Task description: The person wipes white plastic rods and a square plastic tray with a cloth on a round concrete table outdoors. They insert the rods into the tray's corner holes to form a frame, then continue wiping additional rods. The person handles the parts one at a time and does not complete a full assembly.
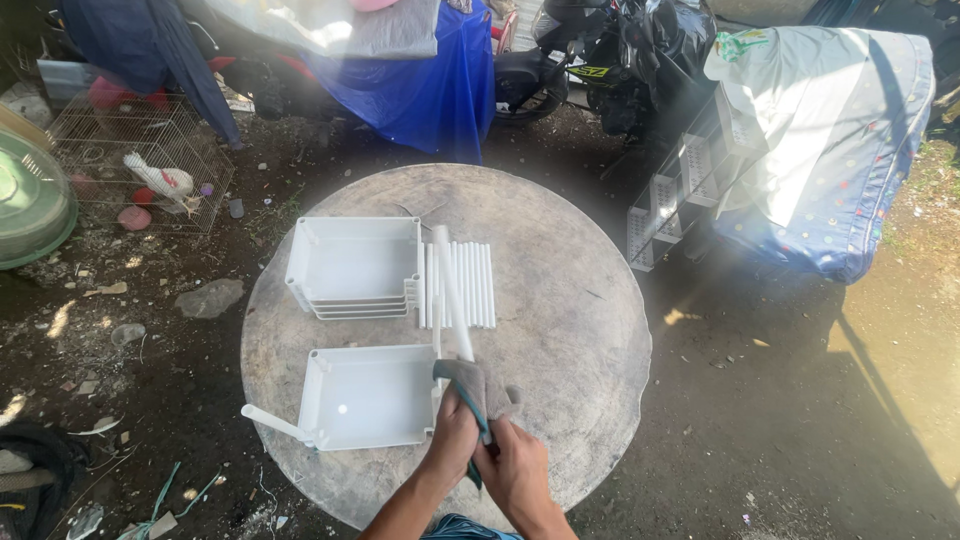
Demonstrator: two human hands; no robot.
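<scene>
On a round grey table (580, 300) both my hands meet near the front edge. My left hand (452, 440) grips a grey cloth (480, 385) wrapped around the lower end of a long white plastic rod (448, 285). My right hand (518, 470) is closed around the same rod's end just below the cloth. The rod slants up and away over a row of several white rods (468, 285) lying side by side. A single white tray (368, 397) lies just left of my hands, with another rod (272, 423) sticking out of its left corner. A stack of white trays (355, 265) stands behind it.
A wire cage (140, 165) with a white bird stands at the back left on the dirt ground. Blue tarps, a motorcycle (600, 70) and a white slotted rack (680, 190) crowd the back. A cloth-covered bulk (840, 150) stands at the right. Stones and litter lie left of the table.
</scene>
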